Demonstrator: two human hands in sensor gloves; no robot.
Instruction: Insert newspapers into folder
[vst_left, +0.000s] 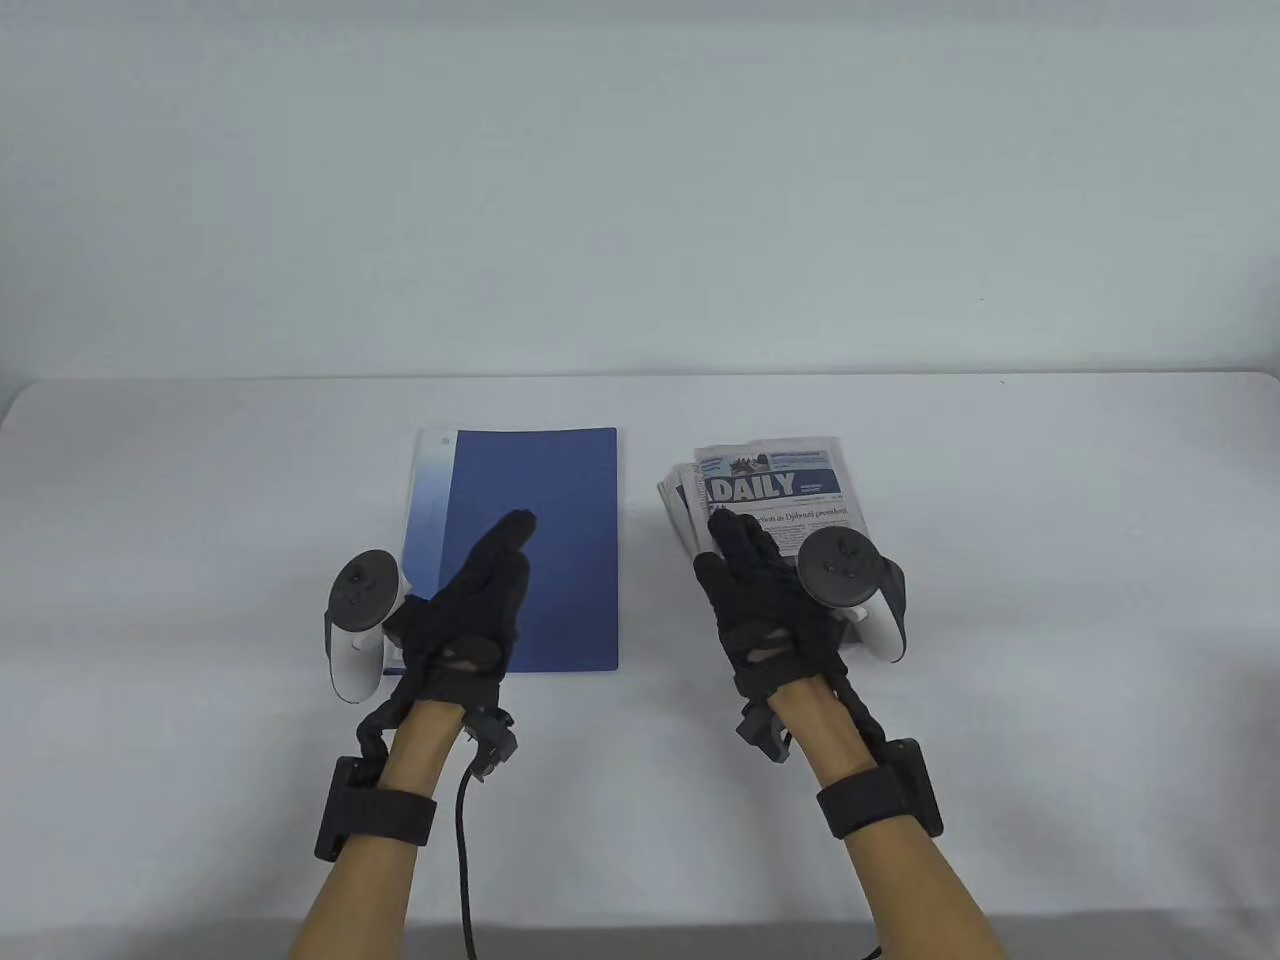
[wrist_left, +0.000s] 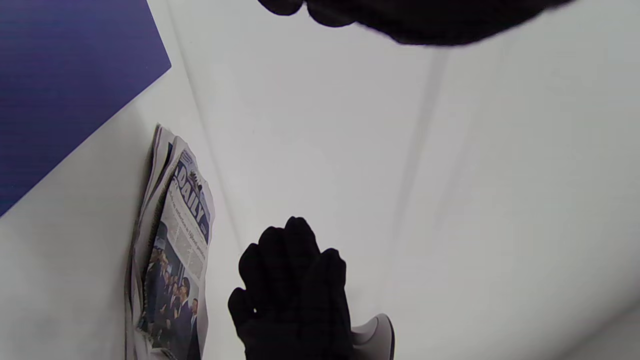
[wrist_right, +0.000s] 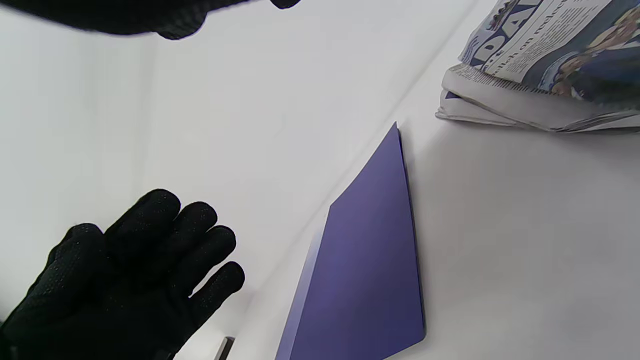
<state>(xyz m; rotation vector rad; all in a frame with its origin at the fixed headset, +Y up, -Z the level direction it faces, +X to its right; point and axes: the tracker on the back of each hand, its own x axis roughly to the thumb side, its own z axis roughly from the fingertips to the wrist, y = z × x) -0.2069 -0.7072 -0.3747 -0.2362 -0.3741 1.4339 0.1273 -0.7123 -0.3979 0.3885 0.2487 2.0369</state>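
Observation:
A closed blue folder (vst_left: 560, 540) lies flat on the white table, left of centre. A folded stack of newspapers (vst_left: 775, 485) with a "DAILY" headline lies to its right. My left hand (vst_left: 485, 595) is over the folder's near left part, fingers stretched out, holding nothing. My right hand (vst_left: 755, 585) is over the newspapers' near left corner, fingers extended, holding nothing. The right wrist view shows the folder (wrist_right: 370, 260), the newspapers (wrist_right: 540, 60) and my open left hand (wrist_right: 125, 270). The left wrist view shows the folder (wrist_left: 65, 75), the newspapers (wrist_left: 175, 240) and my right hand (wrist_left: 295, 290).
The white table (vst_left: 1000, 560) runs wide to both sides and meets a pale wall at the back. A strip of bare table (vst_left: 640, 560) separates the folder from the newspapers. A black cable (vst_left: 463, 850) hangs from my left wrist toward the front edge.

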